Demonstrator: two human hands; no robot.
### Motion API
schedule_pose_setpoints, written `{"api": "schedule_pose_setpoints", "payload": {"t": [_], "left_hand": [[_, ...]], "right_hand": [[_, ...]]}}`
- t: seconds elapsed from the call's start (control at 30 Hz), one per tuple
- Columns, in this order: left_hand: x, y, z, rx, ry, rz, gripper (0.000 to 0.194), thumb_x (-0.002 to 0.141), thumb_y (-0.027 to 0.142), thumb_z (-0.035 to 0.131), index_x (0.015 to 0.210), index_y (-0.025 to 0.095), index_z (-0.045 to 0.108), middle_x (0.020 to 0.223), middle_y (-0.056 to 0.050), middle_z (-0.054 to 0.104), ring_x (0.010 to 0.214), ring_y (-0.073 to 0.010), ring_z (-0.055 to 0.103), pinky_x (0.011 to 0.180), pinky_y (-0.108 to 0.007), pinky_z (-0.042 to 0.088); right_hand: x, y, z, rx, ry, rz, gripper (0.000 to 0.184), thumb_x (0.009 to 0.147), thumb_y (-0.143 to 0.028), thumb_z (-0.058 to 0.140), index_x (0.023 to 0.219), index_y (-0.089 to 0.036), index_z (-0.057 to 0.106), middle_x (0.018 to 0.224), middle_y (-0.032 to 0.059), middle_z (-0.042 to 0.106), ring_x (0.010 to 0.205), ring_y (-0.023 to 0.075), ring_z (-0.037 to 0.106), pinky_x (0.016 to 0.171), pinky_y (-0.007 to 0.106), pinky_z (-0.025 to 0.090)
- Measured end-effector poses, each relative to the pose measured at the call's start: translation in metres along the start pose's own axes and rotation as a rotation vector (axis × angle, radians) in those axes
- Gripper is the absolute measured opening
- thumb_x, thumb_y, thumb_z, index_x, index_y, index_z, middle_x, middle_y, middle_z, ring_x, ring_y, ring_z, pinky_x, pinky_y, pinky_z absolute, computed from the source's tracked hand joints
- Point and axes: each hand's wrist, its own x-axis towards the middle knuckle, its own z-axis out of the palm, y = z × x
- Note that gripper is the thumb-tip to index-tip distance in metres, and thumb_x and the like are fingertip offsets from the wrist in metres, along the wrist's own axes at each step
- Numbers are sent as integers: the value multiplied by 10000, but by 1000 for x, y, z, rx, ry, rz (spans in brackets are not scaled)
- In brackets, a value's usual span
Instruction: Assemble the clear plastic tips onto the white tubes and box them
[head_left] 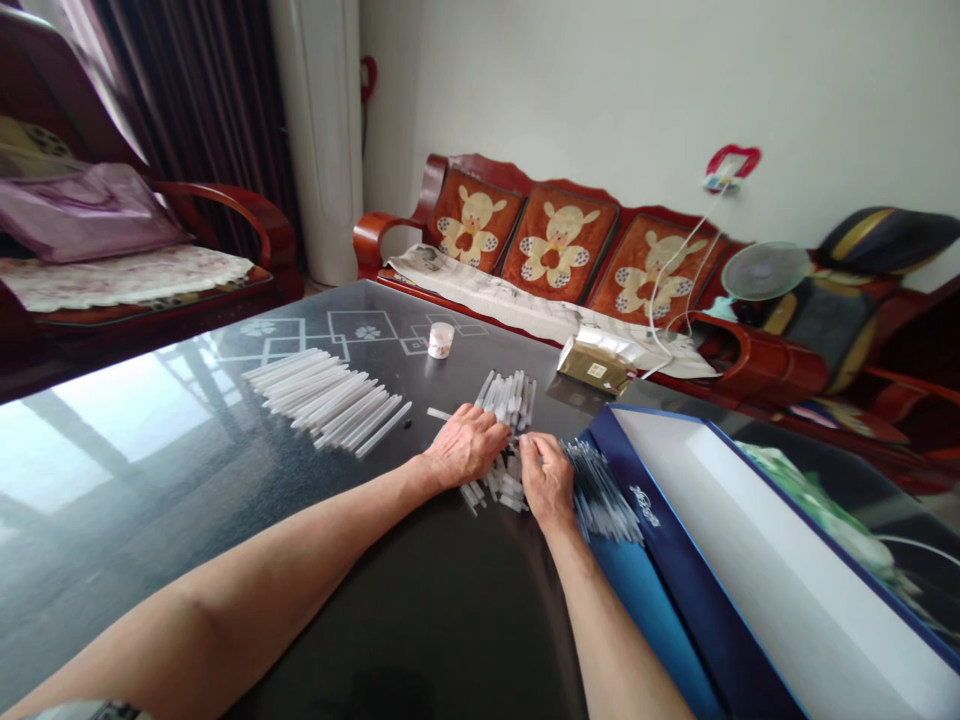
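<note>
My left hand (pixel 466 445) and my right hand (pixel 546 480) rest close together on a dark glass table (pixel 225 480), both knuckles-up with fingers curled over a loose heap of short clear plastic tubes (pixel 501 485). A small bundle of longer clear tubes (pixel 510 395) lies just beyond the fingertips. To the right of my right hand a fan of thin clear tubes (pixel 600 490) lies against a blue box. What each hand pinches is hidden under the fingers.
A neat row of long white tubes (pixel 330 395) lies to the left. A small white jar (pixel 440 340) and a gold foil packet (pixel 596 365) stand farther back. An open blue box (pixel 750 560) fills the right. A wooden sofa (pixel 570 240) runs behind.
</note>
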Motion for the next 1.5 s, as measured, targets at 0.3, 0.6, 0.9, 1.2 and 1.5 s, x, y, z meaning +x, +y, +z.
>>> {"api": "schedule_pose_setpoints", "payload": {"t": [0.3,0.6,0.9,1.2,1.5], "left_hand": [[0,0,0,-7,-11,-4,328,970,318,302,986,176,598,804,-56,561,771,-185,486,767,-347,361],[0,0,0,8,-7,2,290,958,311,340,952,175,596,794,-51,559,762,-187,486,760,-349,363],[1,1,-2,-14,-6,-2,291,959,310,344,954,173,600,788,-53,558,764,-184,488,758,-348,363],[-1,-3,1,-11,13,-11,283,954,304,351,988,180,604,800,-52,569,775,-189,493,771,-349,362],[-1,-4,-1,-19,12,-21,294,954,297,341,989,175,606,809,-64,569,792,-197,496,776,-357,368]], "right_hand": [[0,-5,-3,20,22,-4,198,855,-322,479,857,-183,621,892,73,637,885,200,593,833,347,467],[0,-2,-2,25,-5,-46,196,851,-318,493,813,-178,625,887,78,640,882,197,600,821,336,474],[0,-1,0,-16,45,14,313,893,-385,429,783,-176,636,844,87,649,828,196,611,780,332,483],[0,1,-1,1,50,-29,200,843,-327,491,825,-181,626,890,82,647,879,202,606,825,351,483],[0,-4,-3,5,10,-48,131,803,-281,532,824,-193,628,865,64,652,866,202,608,823,353,477]]}}
